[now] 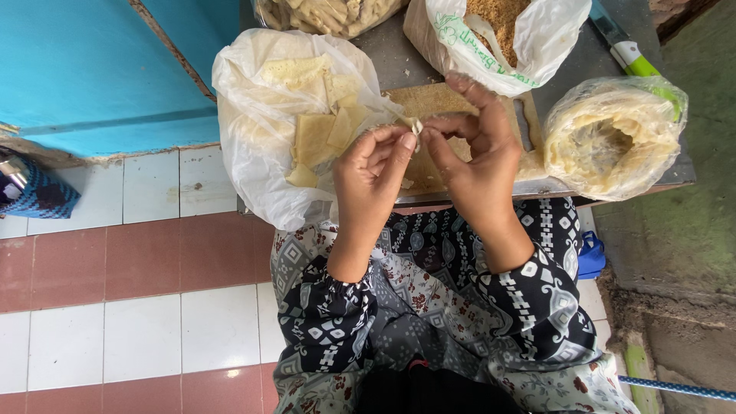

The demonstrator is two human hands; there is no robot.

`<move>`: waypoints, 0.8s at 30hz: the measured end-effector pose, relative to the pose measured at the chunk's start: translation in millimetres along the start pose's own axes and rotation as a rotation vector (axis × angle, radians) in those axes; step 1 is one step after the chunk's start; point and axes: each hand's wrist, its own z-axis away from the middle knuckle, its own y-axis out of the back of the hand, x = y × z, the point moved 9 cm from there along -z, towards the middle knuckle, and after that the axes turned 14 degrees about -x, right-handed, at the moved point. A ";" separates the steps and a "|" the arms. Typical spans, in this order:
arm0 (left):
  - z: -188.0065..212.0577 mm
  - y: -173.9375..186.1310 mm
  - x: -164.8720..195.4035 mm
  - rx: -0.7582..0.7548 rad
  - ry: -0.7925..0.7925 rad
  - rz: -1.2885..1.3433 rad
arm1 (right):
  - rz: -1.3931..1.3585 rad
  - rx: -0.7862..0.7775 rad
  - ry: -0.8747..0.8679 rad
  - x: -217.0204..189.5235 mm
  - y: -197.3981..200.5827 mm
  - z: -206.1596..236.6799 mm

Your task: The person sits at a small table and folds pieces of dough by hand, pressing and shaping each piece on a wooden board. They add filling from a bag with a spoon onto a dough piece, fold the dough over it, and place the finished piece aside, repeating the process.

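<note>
My left hand point(371, 180) and my right hand point(477, 157) meet above a low grey table point(399, 57), both pinching a small pale piece of thin wrapper point(415, 126) between fingertips. Under them lies a tan wooden board point(429, 100). Left of my hands sits an open white plastic bag point(253, 130) holding pale yellow wrapper squares point(322, 130). Patterned dark sleeves cover both forearms.
A clear bag with a roll of pale dough sheets point(613, 138) rests at the table's right edge. A white bag of brown crumbs point(498, 31) and a bag of pale sticks point(330, 11) stand behind. White and reddish floor tiles point(138, 291) lie left; a blue wall point(92, 69) rises beyond.
</note>
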 end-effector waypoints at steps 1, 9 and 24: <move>0.7 1.1 0.9 0.024 -0.003 -0.019 | 0.056 -0.010 0.005 -1.4 -1.7 1.4; 3.2 4.5 -0.1 0.101 0.021 -0.206 | -0.173 0.070 -0.071 20.3 -1.6 6.3; 4.3 -1.6 -13.5 0.071 0.006 -0.230 | -0.294 0.082 -0.084 42.1 -5.6 9.4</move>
